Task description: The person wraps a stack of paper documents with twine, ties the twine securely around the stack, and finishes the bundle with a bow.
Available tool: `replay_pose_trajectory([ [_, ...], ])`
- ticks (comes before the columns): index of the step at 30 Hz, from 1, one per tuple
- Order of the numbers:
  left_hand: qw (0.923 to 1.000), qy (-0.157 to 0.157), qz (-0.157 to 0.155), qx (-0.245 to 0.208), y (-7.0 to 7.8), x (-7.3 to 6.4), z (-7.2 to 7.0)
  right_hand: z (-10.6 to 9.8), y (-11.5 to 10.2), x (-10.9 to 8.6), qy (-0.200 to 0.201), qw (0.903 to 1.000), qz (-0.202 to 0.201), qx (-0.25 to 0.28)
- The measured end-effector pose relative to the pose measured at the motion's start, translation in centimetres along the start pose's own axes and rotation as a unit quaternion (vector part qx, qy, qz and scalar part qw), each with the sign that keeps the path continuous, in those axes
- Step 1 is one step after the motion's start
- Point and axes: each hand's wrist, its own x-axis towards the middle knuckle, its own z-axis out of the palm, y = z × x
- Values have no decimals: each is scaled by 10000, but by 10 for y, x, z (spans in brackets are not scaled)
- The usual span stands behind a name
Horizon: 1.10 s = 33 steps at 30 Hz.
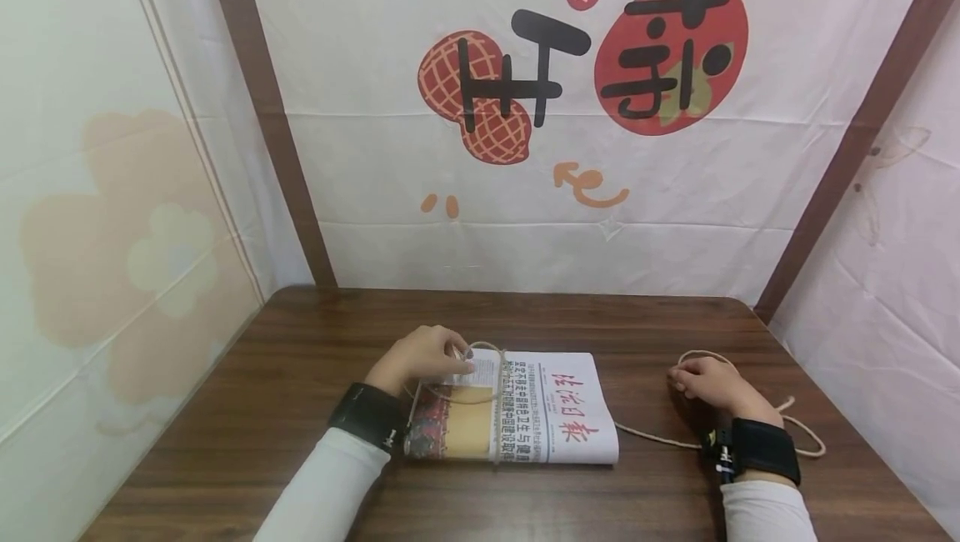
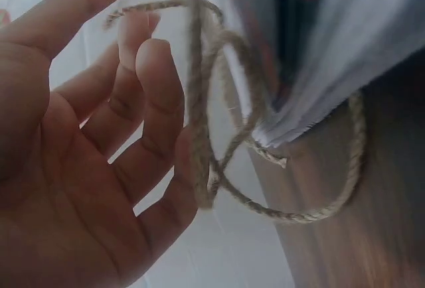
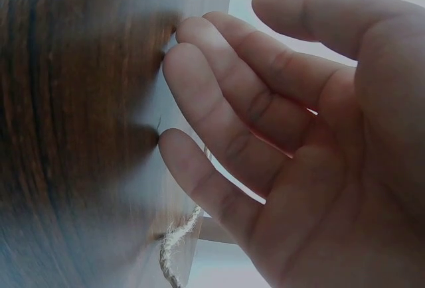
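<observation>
A folded stack of newspaper lies on the table, with a thin tan rope passing over its top. My left hand is over the stack's far left corner. In the left wrist view its fingers bend loosely, thumb apart, beside rope loops and the paper's edge; no grip shows. To the right of the stack, my right hand has its fingertips at the tabletop. The right wrist view shows those fingers gently bent and holding nothing, a piece of rope below them.
The brown wooden table has a rounded far edge. Behind it hangs a printed white curtain, with more curtain on both sides. From the stack, rope runs right beneath the right wrist, and a loose loop lies beyond the wristband.
</observation>
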Motion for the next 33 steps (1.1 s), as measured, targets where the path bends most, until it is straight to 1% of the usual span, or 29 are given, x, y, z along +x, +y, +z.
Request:
replay_pose_trajectory([
  [2, 9998, 84, -119, 103, 0, 1, 1, 0, 1, -1, -15, 10000, -9, 13],
  [5, 9992, 270, -290, 97, 1, 1, 0, 1, 1, -1, -39, 9999, 55, 85],
  [8, 9987, 453, -241, 66, 5, 1, -4, 1, 2, -2, -61, 9999, 49, 86],
  [13, 9973, 707, 131, 132, 17, 4, -11, 0, 1, -1, -111, 9998, 43, 161],
  [16, 9953, 829, 495, -1, 29, 8, -12, 0, 2, 0, -134, 9997, 57, 210],
  [18, 9924, 824, 879, -265, 38, 11, -11, 0, 2, 0, -148, 9996, 53, 255],
  [20, 9866, 700, 1354, -575, 48, 13, -10, 1, 4, 0, -140, 9994, 39, 302],
  [22, 9793, 474, 1805, -779, 57, 14, -8, 2, 5, 0, -138, 9993, 10, 349],
  [24, 9742, 129, 2074, -880, 63, 15, -5, 3, 6, 0, -141, 9992, -9, 384],
  [26, 9723, -129, 2168, -861, 65, 14, -2, 3, 6, 0, -144, 9991, -27, 391],
  [29, 9745, -402, 2073, -760, 60, 12, 3, 3, 6, 0, -144, 9991, 1, 389],
  [31, 9764, -409, 1993, -719, 54, 10, 4, 4, 6, 0, -134, 9992, 4, 372],
  [33, 9787, -345, 1911, -670, 48, 7, 3, 3, 6, 0, -123, 9993, 11, 361],
])
